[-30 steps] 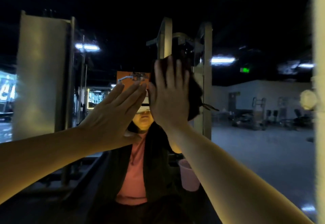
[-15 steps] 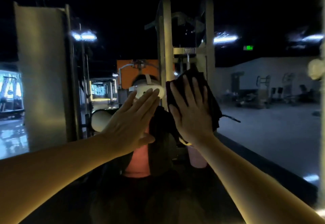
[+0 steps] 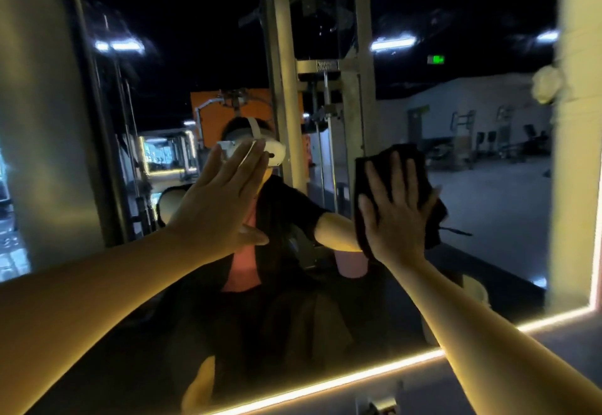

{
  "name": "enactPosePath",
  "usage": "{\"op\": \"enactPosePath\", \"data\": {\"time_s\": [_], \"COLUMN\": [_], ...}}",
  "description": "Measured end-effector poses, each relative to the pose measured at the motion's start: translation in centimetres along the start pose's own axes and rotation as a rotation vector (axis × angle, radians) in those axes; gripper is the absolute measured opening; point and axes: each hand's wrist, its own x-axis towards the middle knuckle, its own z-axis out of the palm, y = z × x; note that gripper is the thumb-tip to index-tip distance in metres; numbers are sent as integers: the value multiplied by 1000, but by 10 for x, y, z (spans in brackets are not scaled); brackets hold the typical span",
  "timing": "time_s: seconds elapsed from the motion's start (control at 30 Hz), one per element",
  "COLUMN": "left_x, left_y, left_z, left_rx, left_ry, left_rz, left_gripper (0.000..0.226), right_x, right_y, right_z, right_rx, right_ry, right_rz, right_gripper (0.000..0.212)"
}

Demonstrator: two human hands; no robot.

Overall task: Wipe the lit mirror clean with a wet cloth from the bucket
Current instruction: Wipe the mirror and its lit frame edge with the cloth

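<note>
The lit mirror (image 3: 488,206) fills most of the head view, with a glowing yellow strip (image 3: 325,383) along its lower and right edges. A dark cloth (image 3: 420,170) lies flat against the glass right of centre. My right hand (image 3: 395,215) presses on it with straight, spread fingers. My left hand (image 3: 218,206) is flat on the bare glass left of centre, fingers straight and together. A pink bucket (image 3: 351,264) shows only as a reflection, low between my arms.
The glass reflects a dark gym: a tall metal machine frame (image 3: 280,66), ceiling lights and a person wearing a headset. A pale wall panel (image 3: 576,154) borders the mirror on the right. A small metal fitting (image 3: 378,405) sits below the lower strip.
My right hand has slid the cloth down and to the right across the glass. My left hand has stayed flat on the mirror. The view has tilted down, revealing the lit lower edge.
</note>
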Motion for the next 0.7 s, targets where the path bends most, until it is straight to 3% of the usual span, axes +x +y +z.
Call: {"op": "enactPosePath", "data": {"time_s": [0.07, 0.13, 0.17, 0.27, 0.33, 0.4, 0.47, 0.5, 0.53, 0.6, 0.7], "left_x": [-1, 1, 1, -13, -36, -55, -67, -71, -74, -76, -75], "left_y": [2, 2, 3, 30, 62, 92, 117, 129, 140, 163, 182], "left_z": [0, -1, -3, -5, 4, 15, 27, 32, 36, 43, 49], "left_rx": [-1, -8, -22, -116, -194, -223, -286, -329, -362, -388, -386], "left_ry": [-12, -16, -15, 1, 6, -12, -52, -68, -79, -91, -81], "left_rz": [-17, -34, -49, -94, -44, -18, -101, -161, -210, -280, -361], "left_gripper": [126, 126, 127, 122, 115, 118, 124, 127, 130, 132, 131], "right_x": [-7, -17, -27, -72, -86, -88, -97, -108, -123, -154, -159], "right_y": [-1, -28, -46, -77, -57, -25, -12, -16, -26, -45, -25], "right_z": [2, 4, 6, 15, 20, 27, 28, 30, 34, 41, 42], "right_rx": [64, 125, 124, 93, 121, 106, 166, 204, 225, 189, 183], "right_ry": [31, 38, 17, -122, -118, -36, 26, 25, -2, -99, -151], "right_rz": [364, 455, 380, -80, -194, 22, 409, 503, 482, 250, 79], "right_gripper": [55, 56, 56, 57, 55, 58, 63, 64, 65, 66, 62]}}
